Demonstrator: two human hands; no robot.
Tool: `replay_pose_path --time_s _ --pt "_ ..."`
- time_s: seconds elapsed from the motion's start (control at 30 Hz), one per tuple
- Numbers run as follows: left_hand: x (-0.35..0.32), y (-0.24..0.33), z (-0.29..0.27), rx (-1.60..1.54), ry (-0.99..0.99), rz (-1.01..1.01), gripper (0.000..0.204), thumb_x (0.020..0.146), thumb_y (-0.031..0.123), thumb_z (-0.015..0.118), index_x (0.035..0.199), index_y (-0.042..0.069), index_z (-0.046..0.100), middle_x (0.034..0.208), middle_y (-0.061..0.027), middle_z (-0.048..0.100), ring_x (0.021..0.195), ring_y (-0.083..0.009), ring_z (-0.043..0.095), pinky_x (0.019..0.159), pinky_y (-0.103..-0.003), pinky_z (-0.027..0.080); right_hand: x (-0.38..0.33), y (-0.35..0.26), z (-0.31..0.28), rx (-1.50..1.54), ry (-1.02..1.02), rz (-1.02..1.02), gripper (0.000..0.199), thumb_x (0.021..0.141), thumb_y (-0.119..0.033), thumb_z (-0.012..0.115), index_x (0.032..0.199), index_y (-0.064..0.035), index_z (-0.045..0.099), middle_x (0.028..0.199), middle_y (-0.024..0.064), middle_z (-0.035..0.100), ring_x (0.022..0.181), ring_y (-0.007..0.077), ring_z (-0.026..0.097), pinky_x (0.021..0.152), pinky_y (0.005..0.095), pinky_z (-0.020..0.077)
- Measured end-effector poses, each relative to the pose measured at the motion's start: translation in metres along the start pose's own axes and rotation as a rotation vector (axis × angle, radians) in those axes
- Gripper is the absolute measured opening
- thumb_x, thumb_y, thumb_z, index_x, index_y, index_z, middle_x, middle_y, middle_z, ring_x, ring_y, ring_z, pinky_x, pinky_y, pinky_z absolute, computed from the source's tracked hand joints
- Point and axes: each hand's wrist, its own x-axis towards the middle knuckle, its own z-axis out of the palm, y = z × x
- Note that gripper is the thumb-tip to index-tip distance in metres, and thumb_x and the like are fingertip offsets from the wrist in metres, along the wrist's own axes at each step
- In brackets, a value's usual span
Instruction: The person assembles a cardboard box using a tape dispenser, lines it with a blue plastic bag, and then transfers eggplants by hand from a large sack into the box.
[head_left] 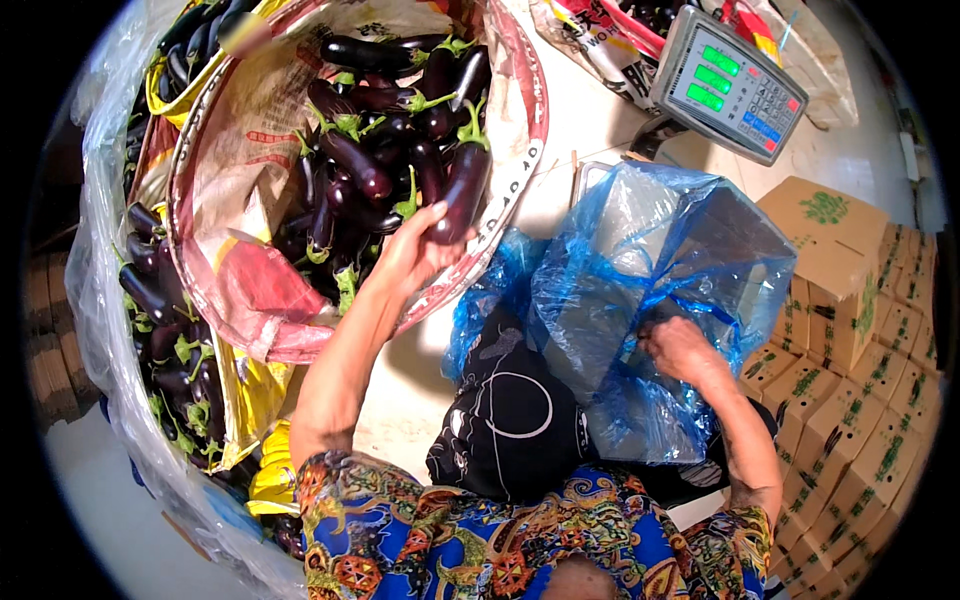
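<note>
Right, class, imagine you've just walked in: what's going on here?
A person's left hand holds a dark purple eggplant at the near rim of an open woven sack of other eggplants. The right hand touches a blue plastic bag; its exact grip is hidden. Beyond the bag is a scale's lit display panel.

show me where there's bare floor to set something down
Pale floor shows between the eggplant sack and the scale display, beyond the blue plastic bag; and between the sack, left forearm and black trouser leg. Crowded: the right, with cardboard boxes, and the left, with more eggplants.
</note>
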Motion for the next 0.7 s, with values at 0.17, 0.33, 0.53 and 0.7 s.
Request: replay_pose_path --time_s 0.17,0.33,0.53,0.7 --pt "-0.055 0.004 0.099 0.332 -0.247 0.063 0.065 0.083 0.030 0.066 0.134 0.000 0.039 0.111 -0.0149 0.059 0.093 -0.0187 0.061 0.074 -0.026 0.053 -0.033 -0.023 -0.039 1.162 0.346 -0.340 0.045 0.086 -0.028 0.065 0.123 -0.0043 0.053 0.105 0.0106 0.065 0.091 0.0229 0.063 0.078 0.0340 0.0491" --pt "-0.033 -0.023 0.181 0.931 -0.628 0.266 0.065 0.087 0.026 0.066 0.141 0.003 0.037 0.122 -0.0110 0.058 0.108 -0.0192 0.054 0.094 -0.031 0.042 -0.023 -0.046 -0.064 1.822 0.478 -0.655 0.072 0.083 -0.035 0.070 0.135 0.0010 0.035 0.123 0.0178 0.056 0.114 0.0276 0.056 0.097 0.0402 0.0450" --pt "0.000 0.004 0.109 1.259 0.028 0.514 0.031 0.093 0.020 0.054 0.116 -0.001 0.060 0.097 -0.0080 0.067 0.090 -0.0142 0.061 0.082 -0.027 0.047 -0.063 0.014 -0.022 1.357 0.576 -0.094 0.067 0.076 -0.031 0.073 0.129 -0.0023 0.045 0.106 0.0075 0.056 0.096 0.0189 0.056 0.089 0.0330 0.0444" --pt "0.036 0.037 0.012 1.244 0.532 0.677 0.023 0.086 0.014 0.057 0.104 0.001 0.064 0.095 -0.0158 0.066 0.087 -0.0243 0.065 0.079 -0.034 0.050 -0.039 0.016 0.011 1.242 0.352 0.145 0.076 0.069 -0.035 0.077 0.127 -0.0014 0.042 0.103 0.0104 0.057 0.096 0.0200 0.054 0.088 0.0338 0.0412"
